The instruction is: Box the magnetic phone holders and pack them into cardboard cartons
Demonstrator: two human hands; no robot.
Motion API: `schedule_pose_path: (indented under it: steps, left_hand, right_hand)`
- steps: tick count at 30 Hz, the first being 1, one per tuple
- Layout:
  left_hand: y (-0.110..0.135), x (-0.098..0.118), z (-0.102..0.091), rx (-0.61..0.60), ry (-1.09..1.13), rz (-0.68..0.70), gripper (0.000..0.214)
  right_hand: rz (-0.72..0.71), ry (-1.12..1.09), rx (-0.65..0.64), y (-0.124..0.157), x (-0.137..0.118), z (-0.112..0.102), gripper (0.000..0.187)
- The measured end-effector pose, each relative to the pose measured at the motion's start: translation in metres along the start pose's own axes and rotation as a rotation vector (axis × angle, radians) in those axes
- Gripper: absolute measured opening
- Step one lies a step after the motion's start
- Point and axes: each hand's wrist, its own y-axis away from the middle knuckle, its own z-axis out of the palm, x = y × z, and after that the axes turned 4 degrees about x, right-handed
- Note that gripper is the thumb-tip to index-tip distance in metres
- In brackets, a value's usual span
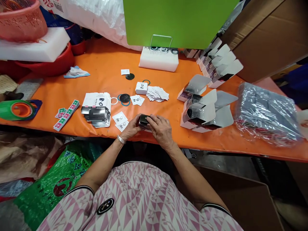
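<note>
Head view: left hand [130, 127] and right hand [160, 129], fingers closed together around a small black box [143, 120], at the near edge of the orange table cover [103, 64]. Nearby: one stack of printed card sleeves [96, 109], loose printed cards [157, 93], black discs [124, 98], one small white box [141, 88]. To the right: open white cartons [199, 106], flaps raised, contents unclear; one plastic bag [267, 114], filled with dark items.

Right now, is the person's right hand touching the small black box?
Touching: the head view shows the right hand lying over the small black box.
</note>
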Motion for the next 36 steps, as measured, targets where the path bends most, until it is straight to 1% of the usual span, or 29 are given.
schedule_pose_path:
  steps: [2, 4, 7, 9, 12, 15, 17, 18, 20, 22, 23, 24, 25, 26, 27, 28, 29, 30, 31, 32, 33, 34, 36]
  left_hand:
    - [0.0, -0.001, 0.0, 0.008, -0.004, -0.01, 0.069]
    - [0.001, -0.002, 0.0, 0.02, -0.003, -0.024, 0.07]
    - [0.001, -0.003, -0.001, 0.025, -0.011, -0.044, 0.069]
    - [0.0, -0.003, -0.002, 0.013, -0.024, -0.057, 0.067]
    - [-0.001, 0.0, -0.003, 0.03, -0.064, -0.065, 0.065]
    - [-0.004, 0.002, -0.004, 0.044, -0.116, -0.076, 0.07]
    - [-0.006, 0.001, -0.006, 0.009, -0.153, -0.074, 0.075]
    - [-0.006, 0.0, -0.006, -0.016, -0.177, -0.067, 0.08]
    - [-0.006, -0.004, -0.009, -0.056, -0.241, -0.045, 0.089]
    - [-0.005, -0.007, -0.011, -0.06, -0.289, -0.028, 0.092]
    - [-0.004, -0.008, -0.011, -0.052, -0.297, -0.027, 0.091]
    - [-0.004, -0.008, -0.012, -0.047, -0.302, -0.03, 0.089]
    - [-0.005, -0.008, -0.012, -0.047, -0.308, -0.036, 0.085]
    - [-0.005, -0.006, -0.011, -0.052, -0.322, -0.041, 0.082]
    - [-0.006, -0.004, -0.01, -0.06, -0.347, -0.042, 0.079]
    - [-0.007, -0.002, -0.009, -0.068, -0.384, -0.038, 0.075]
    - [-0.007, 0.0, -0.007, -0.073, -0.427, -0.028, 0.072]
    - [-0.007, 0.002, -0.006, -0.072, -0.467, -0.013, 0.07]
    - [-0.007, 0.003, -0.004, -0.069, -0.502, 0.004, 0.068]
    - [-0.007, 0.003, -0.003, -0.068, -0.531, 0.018, 0.067]
    - [-0.006, 0.004, -0.001, -0.069, -0.552, 0.03, 0.067]
    - [-0.005, 0.003, -0.001, -0.072, -0.566, 0.039, 0.066]
    - [-0.004, 0.002, 0.001, -0.083, -0.576, 0.052, 0.063]
  right_hand:
    - [0.001, 0.039, -0.011, 0.003, -0.005, -0.001, 0.038]
    - [-0.033, 0.052, -0.024, 0.008, -0.005, -0.003, 0.039]
    - [-0.129, 0.035, -0.07, 0.015, 0.001, -0.006, 0.042]
    - [-0.16, 0.022, -0.104, 0.016, 0.006, -0.007, 0.045]
    - [-0.127, -0.02, -0.132, 0.011, 0.005, -0.006, 0.044]
    - [-0.055, -0.089, -0.127, -0.003, 0.0, -0.006, 0.038]
    - [-0.009, -0.126, -0.11, -0.007, -0.001, -0.013, 0.035]
    - [0.01, -0.145, -0.101, -0.005, 0.001, -0.02, 0.034]
    - [0.042, -0.185, -0.08, 0.014, 0.008, -0.044, 0.031]
    - [0.112, -0.198, -0.035, 0.048, 0.025, -0.077, 0.028]
    - [0.182, -0.176, 0.005, 0.068, 0.038, -0.095, 0.027]
    - [0.272, -0.13, 0.064, 0.088, 0.054, -0.111, 0.026]
    - [0.398, -0.049, 0.145, 0.106, 0.073, -0.125, 0.026]
    - [0.528, 0.057, 0.229, 0.121, 0.094, -0.135, 0.027]
    - [0.65, 0.166, 0.306, 0.132, 0.116, -0.141, 0.031]
    - [0.761, 0.269, 0.384, 0.139, 0.139, -0.143, 0.035]
    - [0.842, 0.343, 0.438, 0.142, 0.161, -0.14, 0.038]
    - [0.892, 0.386, 0.466, 0.142, 0.181, -0.134, 0.041]
    - [0.918, 0.397, 0.461, 0.14, 0.198, -0.127, 0.042]
    - [0.922, 0.387, 0.429, 0.135, 0.21, -0.121, 0.042]
    - [0.92, 0.379, 0.386, 0.13, 0.217, -0.116, 0.042]
    - [0.917, 0.389, 0.353, 0.124, 0.219, -0.113, 0.041]
    - [0.888, 0.458, 0.359, 0.109, 0.209, -0.113, 0.04]
